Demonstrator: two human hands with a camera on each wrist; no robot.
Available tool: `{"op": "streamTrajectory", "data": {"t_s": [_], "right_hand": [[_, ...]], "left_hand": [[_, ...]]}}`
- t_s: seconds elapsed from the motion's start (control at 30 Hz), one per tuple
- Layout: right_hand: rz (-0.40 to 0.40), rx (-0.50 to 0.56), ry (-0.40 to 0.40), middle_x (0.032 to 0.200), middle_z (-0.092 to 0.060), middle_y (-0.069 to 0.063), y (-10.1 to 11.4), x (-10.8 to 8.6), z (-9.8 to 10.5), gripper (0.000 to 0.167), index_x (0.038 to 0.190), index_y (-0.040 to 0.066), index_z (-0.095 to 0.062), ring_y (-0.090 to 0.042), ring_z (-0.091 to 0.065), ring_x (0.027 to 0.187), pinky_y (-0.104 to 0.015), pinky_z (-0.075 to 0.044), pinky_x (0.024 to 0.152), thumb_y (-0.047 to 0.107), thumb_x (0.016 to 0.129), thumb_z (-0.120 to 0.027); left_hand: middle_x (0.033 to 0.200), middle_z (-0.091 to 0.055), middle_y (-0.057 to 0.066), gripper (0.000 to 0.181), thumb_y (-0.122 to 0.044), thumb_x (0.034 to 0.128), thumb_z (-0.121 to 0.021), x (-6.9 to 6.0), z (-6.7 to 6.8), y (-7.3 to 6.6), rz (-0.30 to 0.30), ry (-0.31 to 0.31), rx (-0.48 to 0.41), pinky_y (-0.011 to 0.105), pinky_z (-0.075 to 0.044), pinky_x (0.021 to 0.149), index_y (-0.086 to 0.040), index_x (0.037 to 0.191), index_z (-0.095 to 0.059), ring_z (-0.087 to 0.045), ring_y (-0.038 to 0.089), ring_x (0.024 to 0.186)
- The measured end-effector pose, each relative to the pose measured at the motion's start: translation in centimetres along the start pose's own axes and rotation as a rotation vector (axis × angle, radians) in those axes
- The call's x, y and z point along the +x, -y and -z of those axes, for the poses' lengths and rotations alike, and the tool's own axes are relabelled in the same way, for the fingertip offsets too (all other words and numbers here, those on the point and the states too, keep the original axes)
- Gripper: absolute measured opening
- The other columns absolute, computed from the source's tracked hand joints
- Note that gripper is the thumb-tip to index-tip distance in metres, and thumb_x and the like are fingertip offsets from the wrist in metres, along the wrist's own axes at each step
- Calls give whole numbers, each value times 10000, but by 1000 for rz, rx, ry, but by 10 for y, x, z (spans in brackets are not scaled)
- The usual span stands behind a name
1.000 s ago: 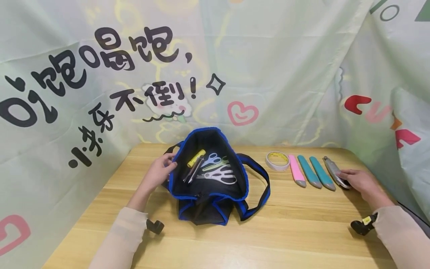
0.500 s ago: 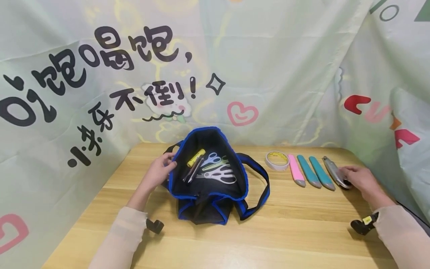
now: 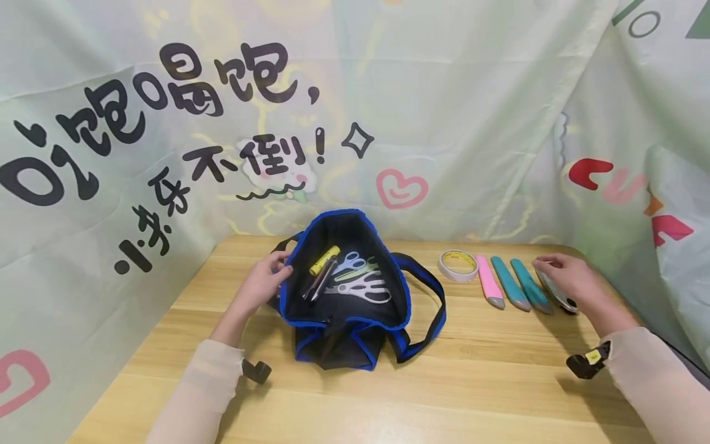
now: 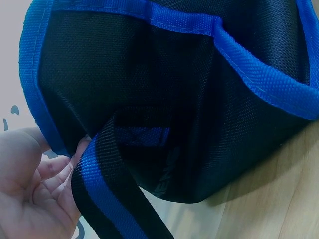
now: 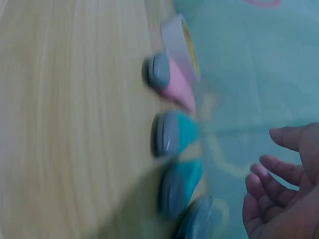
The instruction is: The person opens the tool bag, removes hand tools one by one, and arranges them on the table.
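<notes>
A black tool bag with blue trim stands with its mouth open on the table. My left hand holds the bag's left rim; in the left wrist view, the fingers curl at the bag's edge beside a black-and-blue strap. Over the grey utility knife, which it partly covers, hovers my right hand. The right wrist view has that hand's fingers loosely bent, with nothing held. Left of that knife lie two teal-handled cutters and a pink one.
A roll of white tape lies left of the pink cutter. Inside the bag are white-handled scissors, blue-handled scissors, a yellow tube and dark pens. A printed cloth hangs behind the wooden table.
My right hand has lifted off the lower end of the grey utility knife and moved left and away from me, over its upper part. The left hand and the bag have stayed put.
</notes>
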State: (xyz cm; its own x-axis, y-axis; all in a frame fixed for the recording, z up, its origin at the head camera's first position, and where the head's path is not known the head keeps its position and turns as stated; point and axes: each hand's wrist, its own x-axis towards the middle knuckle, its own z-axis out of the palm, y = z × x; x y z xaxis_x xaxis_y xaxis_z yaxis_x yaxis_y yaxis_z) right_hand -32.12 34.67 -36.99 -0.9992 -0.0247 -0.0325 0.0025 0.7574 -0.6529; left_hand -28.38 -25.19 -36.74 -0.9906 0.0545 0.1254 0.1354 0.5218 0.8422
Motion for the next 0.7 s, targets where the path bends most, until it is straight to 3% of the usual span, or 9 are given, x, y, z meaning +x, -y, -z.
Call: {"op": "streamTrajectory", "data": {"t_s": [0.17, 0.7], "right_hand": [[116, -5, 32, 1354, -427, -372, 34, -1, -11, 665, 1389, -93, -427, -536, -414, 1209, -639, -381, 933, 464, 1027, -412], [316, 43, 126, 1264, -577, -224, 127, 8, -58, 510, 1360, 31, -535, -382, -545, 1129, -541, -455, 917, 397, 1005, -531]], "left_hand": [[865, -578, 133, 401, -127, 974, -575, -1, 0, 0, -2, -3, -4, 380, -558, 567, -19, 1356, -519, -583, 208, 597], [862, -573, 133, 392, -104, 972, -576, -1, -1, -3, -4, -9, -31, 335, -557, 556, 5, 1346, -523, -585, 171, 618]]}}
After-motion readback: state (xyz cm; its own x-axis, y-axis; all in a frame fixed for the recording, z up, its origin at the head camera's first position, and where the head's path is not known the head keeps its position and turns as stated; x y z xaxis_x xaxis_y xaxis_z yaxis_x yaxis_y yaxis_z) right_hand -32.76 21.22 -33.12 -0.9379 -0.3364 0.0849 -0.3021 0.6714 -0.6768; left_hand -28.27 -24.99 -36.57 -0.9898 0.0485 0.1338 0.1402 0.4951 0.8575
